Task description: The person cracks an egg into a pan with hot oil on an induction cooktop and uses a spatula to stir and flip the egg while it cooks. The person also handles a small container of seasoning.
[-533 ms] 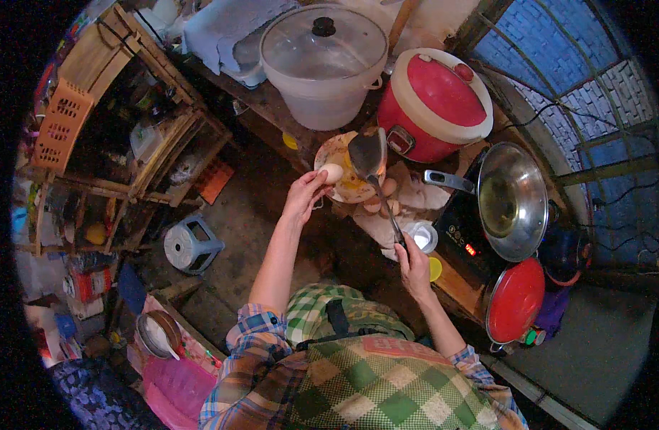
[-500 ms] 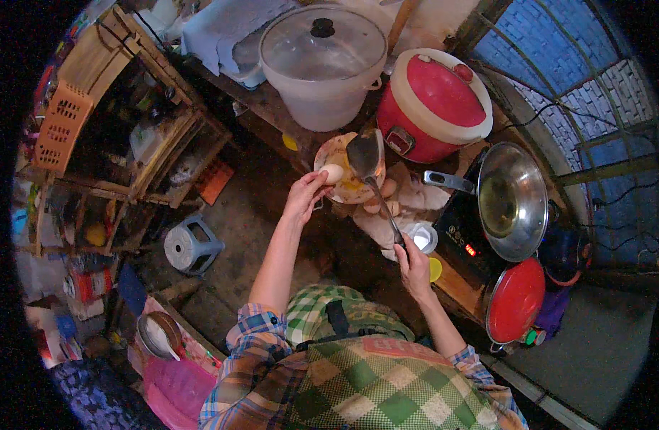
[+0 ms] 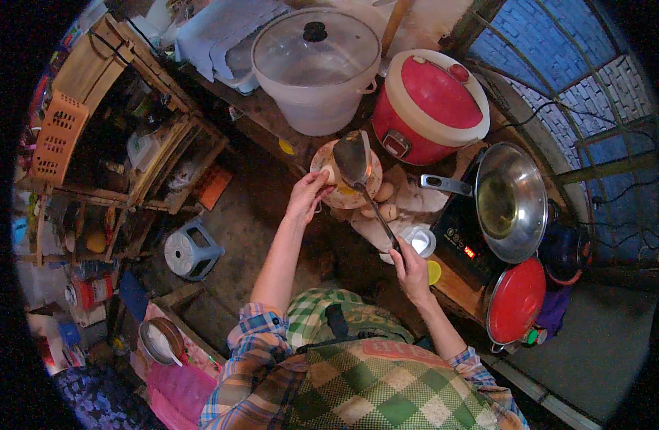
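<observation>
My left hand (image 3: 309,193) pinches an egg (image 3: 330,174) at the left side of a patterned bowl (image 3: 367,198); fingers cover much of the shell. My right hand (image 3: 411,274) is wrapped round the dark handle of a metal spatula (image 3: 354,159). The spatula's broad blade is tilted over the bowl, just right of the egg, and hides much of the inside. Some yellow shows in the bowl. I cannot tell whether blade and egg touch. Beside the bowl, several eggs (image 3: 389,212) lie on a pale cloth (image 3: 424,202).
At the right, a wok (image 3: 512,201) with yellowish liquid sits on a lit induction cooker (image 3: 455,240). A red lid (image 3: 517,301) is nearer me. A rice cooker (image 3: 430,107) and large lidded pot (image 3: 311,93) stand behind. A small white cup (image 3: 420,241) is near my right hand.
The spatula blade has shifted left, closer to the egg, and my right hand has moved slightly left with it. My left hand keeps the egg at the bowl's left side.
</observation>
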The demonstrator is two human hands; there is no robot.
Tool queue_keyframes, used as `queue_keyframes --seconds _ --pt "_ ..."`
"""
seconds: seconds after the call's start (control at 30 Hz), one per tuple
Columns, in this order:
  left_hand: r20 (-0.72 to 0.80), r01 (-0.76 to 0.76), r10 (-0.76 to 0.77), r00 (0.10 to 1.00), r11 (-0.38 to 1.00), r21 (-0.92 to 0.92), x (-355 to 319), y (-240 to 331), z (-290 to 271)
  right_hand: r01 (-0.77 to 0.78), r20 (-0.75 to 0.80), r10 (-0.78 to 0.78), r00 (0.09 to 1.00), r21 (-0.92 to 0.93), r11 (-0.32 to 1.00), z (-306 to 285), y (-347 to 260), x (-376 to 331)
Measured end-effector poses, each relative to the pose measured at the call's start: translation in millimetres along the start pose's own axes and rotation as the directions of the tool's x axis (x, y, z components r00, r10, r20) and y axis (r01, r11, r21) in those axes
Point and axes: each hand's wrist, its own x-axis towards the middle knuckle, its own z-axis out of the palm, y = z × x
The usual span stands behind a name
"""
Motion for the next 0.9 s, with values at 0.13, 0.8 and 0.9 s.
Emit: queue_keyframes --seconds 0.13,0.8,0.9 --pt "-0.005 -0.002 0.003 1.000 1.000 0.005 3 -1 2 0.013 0.000 -0.013 1.000 -0.036 0.999 0 -4 2" --pt "0.002 -0.049 0.050 0.999 0.992 0.113 1 1 10 0.026 -0.100 -0.031 0.994 -0.059 0.998 -2 -6 14" --pt "0.033 -0.093 0.090 0.995 0.990 0.108 -7 7 12 0.000 -0.101 -0.010 0.995 -0.099 0.995 -1 -6 12"
